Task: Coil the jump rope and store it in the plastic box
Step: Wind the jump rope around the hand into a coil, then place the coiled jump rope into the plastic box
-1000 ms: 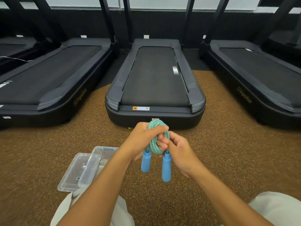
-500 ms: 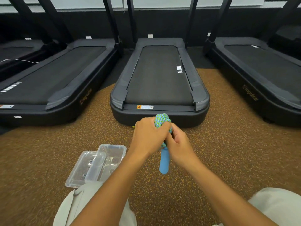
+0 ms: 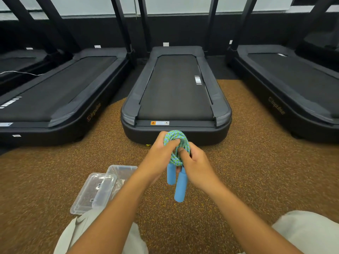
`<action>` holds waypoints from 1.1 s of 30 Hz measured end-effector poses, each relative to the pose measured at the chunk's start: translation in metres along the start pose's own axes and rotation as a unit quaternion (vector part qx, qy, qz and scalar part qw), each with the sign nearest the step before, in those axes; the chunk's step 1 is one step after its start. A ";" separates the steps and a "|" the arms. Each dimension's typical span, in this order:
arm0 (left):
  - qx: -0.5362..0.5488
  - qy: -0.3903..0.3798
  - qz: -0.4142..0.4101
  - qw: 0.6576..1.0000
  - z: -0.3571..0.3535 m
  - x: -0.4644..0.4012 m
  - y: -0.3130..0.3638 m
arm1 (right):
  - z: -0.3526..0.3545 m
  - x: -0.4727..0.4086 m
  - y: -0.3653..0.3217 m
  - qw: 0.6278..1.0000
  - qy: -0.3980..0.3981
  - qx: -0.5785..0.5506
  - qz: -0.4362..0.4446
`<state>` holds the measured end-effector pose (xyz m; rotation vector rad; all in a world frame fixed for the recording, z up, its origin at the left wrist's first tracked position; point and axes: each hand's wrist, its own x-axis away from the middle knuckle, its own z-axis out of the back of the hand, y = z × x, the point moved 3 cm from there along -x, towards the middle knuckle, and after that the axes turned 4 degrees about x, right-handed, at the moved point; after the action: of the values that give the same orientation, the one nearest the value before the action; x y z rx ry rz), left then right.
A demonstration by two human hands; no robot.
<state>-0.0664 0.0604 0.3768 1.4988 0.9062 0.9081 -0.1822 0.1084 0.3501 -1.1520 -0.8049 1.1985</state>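
Both my hands hold the coiled jump rope [image 3: 176, 149] up in front of me, above the speckled brown floor [image 3: 256, 171] and just short of the middle treadmill [image 3: 176, 92]. My left hand [image 3: 159, 158] wraps around the bundle from the left, its fingers curled over the green-and-blue braid; my right hand [image 3: 197, 165] pinches the coil from the other side, thumb pressed on the rope. The two blue handles [image 3: 178, 182] hang down together below the coil, between my palms, one lower than the other.

The clear plastic box [image 3: 121, 173] sits on the floor to my lower left, well apart from the rope, with its clear lid [image 3: 91, 193] lying just beside it and overlapping its near wall. My left forearm crosses in front of the box's right side, and my pale trouser leg [image 3: 77, 233] covers the lid's near corner.

Two more treadmills [image 3: 55, 99] flank the middle one, cut off at the frame edges along with their uprights. How many turns the coil has is hard to make out under my fingers
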 end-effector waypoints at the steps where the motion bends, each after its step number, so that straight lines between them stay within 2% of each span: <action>1: 0.035 -0.008 0.006 0.999 -0.001 0.000 -0.001 | 0.000 0.001 -0.001 1.000 0.004 -0.001 0.000; 4: 0.146 -0.036 0.027 0.988 0.001 0.002 0.002 | -0.001 0.000 -0.002 0.999 0.027 -0.028 0.003; 7: 0.193 -0.044 0.044 0.979 0.007 0.000 0.004 | -0.003 0.000 -0.004 0.997 0.038 -0.074 0.003; 10: 0.239 -0.032 0.072 0.968 0.013 -0.001 0.009 | -0.002 0.000 -0.005 0.989 0.015 -0.149 -0.004; 13: 0.294 -0.022 0.094 0.951 0.021 -0.001 0.022 | 0.008 0.000 -0.005 0.985 -0.008 -0.173 0.001; 19: 0.303 -0.018 0.119 0.945 0.032 -0.007 0.038 | 0.006 -0.004 0.004 0.957 -0.037 -0.287 -0.021; 23: 0.345 -0.051 0.120 0.930 0.047 -0.013 0.039 | -0.008 -0.021 0.013 0.957 -0.076 -0.269 -0.076; 26: 0.353 -0.075 0.124 0.924 0.058 -0.019 0.038 | -0.028 -0.026 0.025 0.919 -0.176 -0.322 -0.146; 28: 0.339 -0.078 0.126 0.929 0.067 -0.025 0.036 | -0.047 -0.026 0.029 0.893 -0.221 -0.356 -0.162; 31: 0.319 -0.065 0.137 0.935 0.085 -0.035 0.029 | -0.080 -0.024 0.038 0.868 -0.250 -0.390 -0.176; 33: 0.308 -0.054 0.142 0.939 0.102 -0.043 0.021 | -0.100 -0.023 0.046 0.871 -0.244 -0.387 -0.179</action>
<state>0.0095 -0.0220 0.3851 2.2413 0.9574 0.7658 -0.1071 0.0608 0.2815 -1.2440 -1.9248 0.8572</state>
